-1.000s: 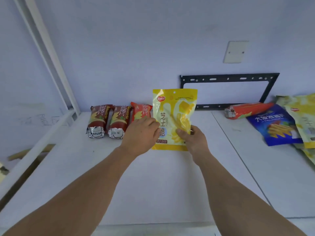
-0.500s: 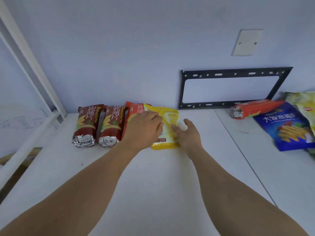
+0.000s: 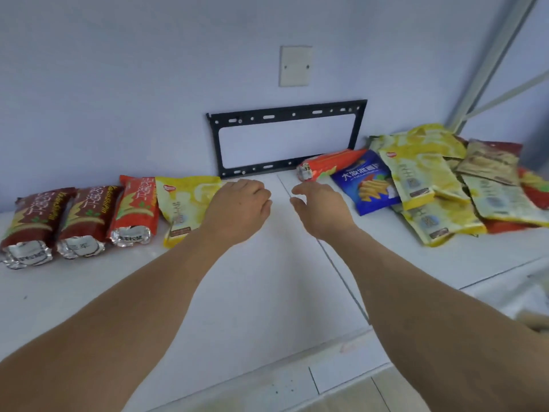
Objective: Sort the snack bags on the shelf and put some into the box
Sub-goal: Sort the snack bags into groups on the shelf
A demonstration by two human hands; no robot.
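A row of snack bags lies along the back of the white shelf [image 3: 252,292] at the left: two dark red bags [image 3: 32,224] [image 3: 86,218], an orange-red bag [image 3: 135,209] and a yellow bag [image 3: 185,203] lying flat. My left hand [image 3: 237,209] hovers just right of the yellow bag, fingers loosely curled, holding nothing. My right hand [image 3: 319,208] is open over the bare shelf, a little left of a blue bag [image 3: 367,182]. An orange-red bag [image 3: 329,163] lies behind the blue one. A heap of yellow bags [image 3: 421,176] and other bags fills the right.
A black metal wall bracket [image 3: 285,138] is fixed to the wall behind the shelf, with a white cover plate [image 3: 295,65] above it. A grey frame post [image 3: 490,60] rises at the right. The shelf's front edge runs below my forearms.
The yellow bag, held upright in both hands a second ago, now lies flat beside the orange-red bag. Both hands have let go and shifted right; the view has turned toward the heap.
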